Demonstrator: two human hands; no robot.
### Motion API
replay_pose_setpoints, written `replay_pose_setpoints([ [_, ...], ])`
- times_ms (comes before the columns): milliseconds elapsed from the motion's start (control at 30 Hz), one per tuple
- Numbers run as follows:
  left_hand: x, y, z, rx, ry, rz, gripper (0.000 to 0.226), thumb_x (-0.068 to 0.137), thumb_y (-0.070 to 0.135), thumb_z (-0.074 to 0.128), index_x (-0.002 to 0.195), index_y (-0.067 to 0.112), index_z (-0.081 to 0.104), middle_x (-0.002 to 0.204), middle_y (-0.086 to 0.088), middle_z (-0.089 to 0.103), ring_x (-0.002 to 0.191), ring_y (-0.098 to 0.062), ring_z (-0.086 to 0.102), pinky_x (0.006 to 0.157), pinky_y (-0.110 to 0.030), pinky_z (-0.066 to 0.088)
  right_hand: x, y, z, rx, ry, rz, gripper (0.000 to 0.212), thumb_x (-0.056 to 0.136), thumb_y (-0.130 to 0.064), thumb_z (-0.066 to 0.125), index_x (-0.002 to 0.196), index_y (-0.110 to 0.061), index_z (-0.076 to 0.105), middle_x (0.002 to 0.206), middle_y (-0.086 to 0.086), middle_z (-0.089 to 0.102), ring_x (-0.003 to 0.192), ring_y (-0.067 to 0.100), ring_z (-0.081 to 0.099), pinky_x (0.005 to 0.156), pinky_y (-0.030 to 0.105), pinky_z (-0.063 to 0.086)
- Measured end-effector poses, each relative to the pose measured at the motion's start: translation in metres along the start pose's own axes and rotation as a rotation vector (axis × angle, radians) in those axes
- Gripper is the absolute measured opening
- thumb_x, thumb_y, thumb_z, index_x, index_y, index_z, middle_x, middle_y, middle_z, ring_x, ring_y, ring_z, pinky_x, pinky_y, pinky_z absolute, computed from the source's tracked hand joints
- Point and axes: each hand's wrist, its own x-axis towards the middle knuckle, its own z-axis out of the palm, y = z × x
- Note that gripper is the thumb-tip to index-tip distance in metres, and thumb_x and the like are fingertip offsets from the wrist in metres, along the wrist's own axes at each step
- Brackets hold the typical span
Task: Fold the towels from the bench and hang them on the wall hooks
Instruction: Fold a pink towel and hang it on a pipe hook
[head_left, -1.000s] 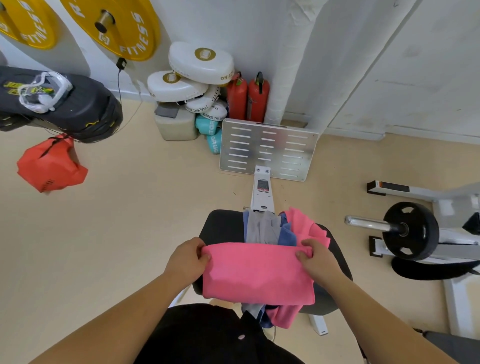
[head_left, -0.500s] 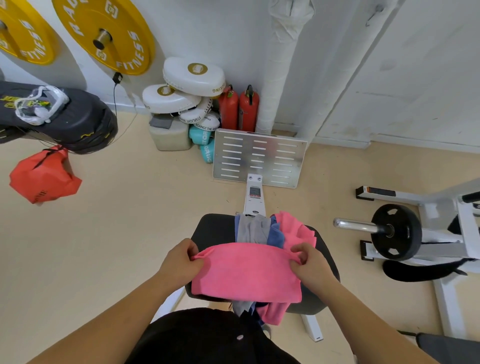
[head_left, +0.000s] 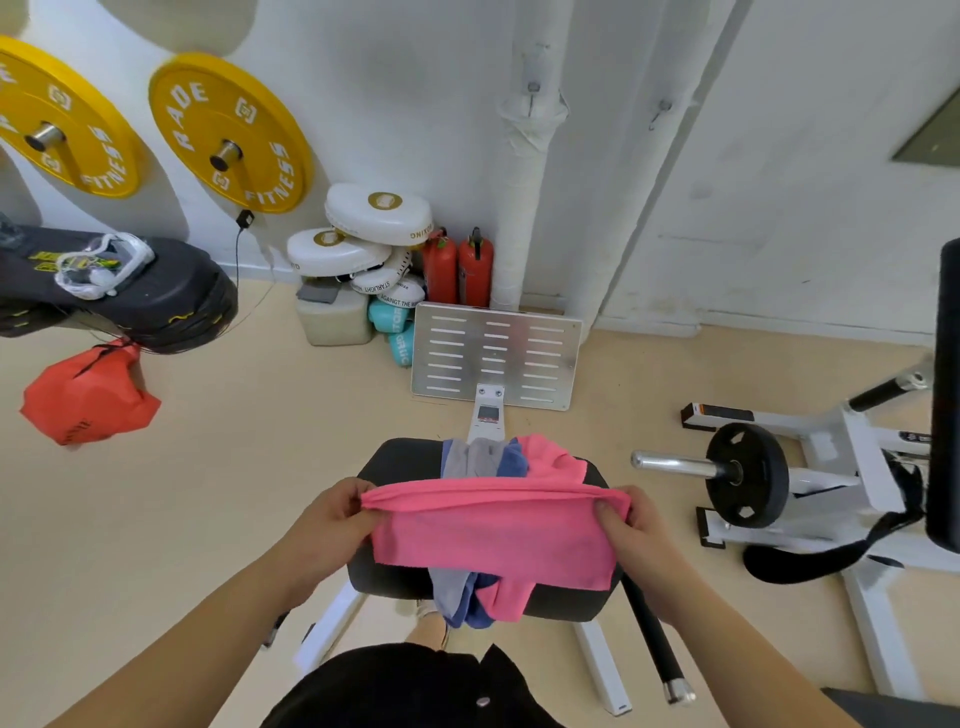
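A folded pink towel (head_left: 493, 535) hangs stretched between my hands above the black bench pad (head_left: 400, 457). My left hand (head_left: 332, 514) pinches its left top corner and my right hand (head_left: 631, 525) pinches the right top corner. Under it, draped across the pad, lie a grey towel (head_left: 470, 457), a blue towel (head_left: 511, 457) and another pink towel (head_left: 550, 457); their ends dangle over the near edge. Two small wall hooks (head_left: 532, 91) (head_left: 662, 109) stick out of the white wall high up.
A slotted metal footplate (head_left: 496, 356) stands beyond the bench. A white rack with a black weight plate (head_left: 745, 475) is at the right. White pads (head_left: 376, 213), red extinguishers (head_left: 457, 267), yellow plates (head_left: 228, 132) and an orange bag (head_left: 85, 397) sit at the left.
My hands have lifted the pink towel off the pile and pulled its top edge taut. The view has tilted up, showing more wall and the hooks.
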Motion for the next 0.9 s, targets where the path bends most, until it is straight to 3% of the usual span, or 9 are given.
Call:
replay_pose_setpoints([
  [100, -0.016, 0.0, 0.017, -0.117, 0.128, 0.021, 0.022, 0.092, 0.037, 0.062, 0.1, 0.017, 0.066, 0.102, -0.011, 0.072, 0.098, -0.033, 0.066, 0.091, -0.051, 0.054, -0.016, 0.003, 0.001, 0.056, 0.032, 0.001, 0.014, 0.104, -0.028, 0.051, 0.106, -0.014, 0.054, 0.104, 0.01, 0.059, 0.09, 0.019, 0.055, 0.08, 0.038, 0.048],
  [200, -0.028, -0.001, 0.031, -0.108, 0.299, 0.078, 0.022, 0.103, 0.035, 0.052, 0.101, 0.015, 0.061, 0.1, -0.008, 0.067, 0.085, -0.021, 0.06, 0.072, -0.034, 0.048, -0.032, 0.006, 0.006, 0.08, 0.048, -0.02, 0.015, 0.106, -0.026, 0.049, 0.104, -0.012, 0.054, 0.101, 0.01, 0.059, 0.085, 0.018, 0.055, 0.074, 0.035, 0.048],
  [267, -0.031, -0.001, 0.036, -0.059, 0.351, 0.096, 0.024, 0.105, 0.035, 0.049, 0.102, 0.014, 0.058, 0.098, -0.006, 0.065, 0.082, -0.017, 0.059, 0.068, -0.031, 0.044, -0.039, 0.004, 0.012, 0.073, 0.065, -0.019, 0.016, 0.106, -0.026, 0.049, 0.099, -0.013, 0.054, 0.093, 0.006, 0.056, 0.078, 0.017, 0.051, 0.068, 0.032, 0.045],
  [400, -0.022, -0.011, 0.028, 0.016, 0.388, 0.07, 0.029, 0.105, 0.039, 0.046, 0.104, 0.012, 0.056, 0.097, -0.007, 0.066, 0.083, -0.019, 0.061, 0.065, -0.031, 0.044, -0.037, 0.001, 0.03, 0.063, 0.037, 0.007, 0.021, 0.104, -0.034, 0.052, 0.101, -0.013, 0.056, 0.091, 0.01, 0.06, 0.076, 0.024, 0.056, 0.06, 0.037, 0.047],
  [533, 0.001, -0.013, 0.002, 0.056, 0.4, 0.022, 0.036, 0.105, 0.043, 0.043, 0.102, 0.01, 0.057, 0.094, -0.005, 0.065, 0.083, -0.017, 0.061, 0.064, -0.029, 0.042, -0.016, -0.011, 0.062, 0.076, 0.015, 0.103, 0.021, 0.102, -0.037, 0.055, 0.105, -0.017, 0.058, 0.101, 0.01, 0.064, 0.086, 0.026, 0.06, 0.07, 0.044, 0.056],
  [667, 0.029, -0.016, -0.034, 0.073, 0.409, -0.023, 0.035, 0.105, 0.041, 0.043, 0.101, 0.009, 0.057, 0.093, -0.006, 0.065, 0.08, -0.016, 0.059, 0.063, -0.029, 0.041, 0.008, -0.028, 0.108, 0.055, -0.026, 0.177, 0.028, 0.102, -0.04, 0.054, 0.108, -0.013, 0.06, 0.096, 0.01, 0.057, 0.083, 0.025, 0.055, 0.072, 0.044, 0.054],
  [833, 0.066, -0.024, -0.082, 0.097, 0.392, -0.07, 0.034, 0.104, 0.043, 0.045, 0.096, 0.012, 0.057, 0.092, -0.006, 0.065, 0.081, -0.02, 0.06, 0.065, -0.032, 0.044, 0.042, -0.049, 0.173, 0.075, -0.051, 0.283, 0.037, 0.099, -0.038, 0.056, 0.098, -0.001, 0.057, 0.088, 0.011, 0.048, 0.08, 0.028, 0.053, 0.082, 0.058, 0.06],
  [867, 0.071, -0.026, -0.089, 0.109, 0.384, -0.077, 0.033, 0.103, 0.043, 0.046, 0.097, 0.013, 0.057, 0.092, -0.005, 0.065, 0.083, -0.021, 0.061, 0.068, -0.034, 0.045, 0.05, -0.047, 0.184, 0.071, -0.043, 0.283, 0.04, 0.093, -0.038, 0.058, 0.088, 0.002, 0.051, 0.083, 0.011, 0.044, 0.077, 0.027, 0.049, 0.093, 0.066, 0.046],
  [900, 0.075, -0.028, -0.095, 0.124, 0.371, -0.086, 0.031, 0.103, 0.042, 0.047, 0.099, 0.013, 0.057, 0.093, -0.004, 0.065, 0.084, -0.022, 0.061, 0.07, -0.035, 0.046, 0.057, -0.044, 0.194, 0.069, -0.047, 0.293, 0.037, 0.086, -0.036, 0.057, 0.081, 0.0, 0.047, 0.08, 0.01, 0.04, 0.074, 0.026, 0.045, 0.072, 0.042, 0.021],
])
